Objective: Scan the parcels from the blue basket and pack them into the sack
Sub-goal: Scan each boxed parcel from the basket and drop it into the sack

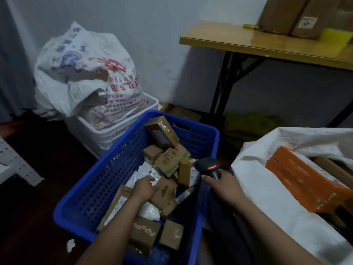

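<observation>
- White printed sack (86, 73): bulging, standing in a white perforated crate (118, 129) at the far left against the wall.
- Blue basket (107, 180): perforated plastic, on the dark floor at centre, just beside the white crate; it holds a jumble of cardboard parcels (166, 155) and a few white mailers.
- "moody" box (145, 234): brown carton at the near end of the basket, beside a smaller plain carton (172, 236).
- Left hand (144, 188): reaches into the basket, grip closing over a small brown box (164, 192) in the middle of the pile; fingers touch its top, but whether they clamp it I cannot tell.
- Right hand (219, 183): over the basket's right rim, grip wrapped firmly round the handle of a black barcode scanner (208, 166), whose red light glows and whose head points toward the parcels.
- Open white sack (267, 188): at the right, mouth wide, just beside the basket; inside lie an orange package (305, 180) and brown cartons.
- Wooden tabletop (267, 43): upper right, on black folding legs, carrying large cardboard boxes (292, 14) and a yellow object (336, 36).
</observation>
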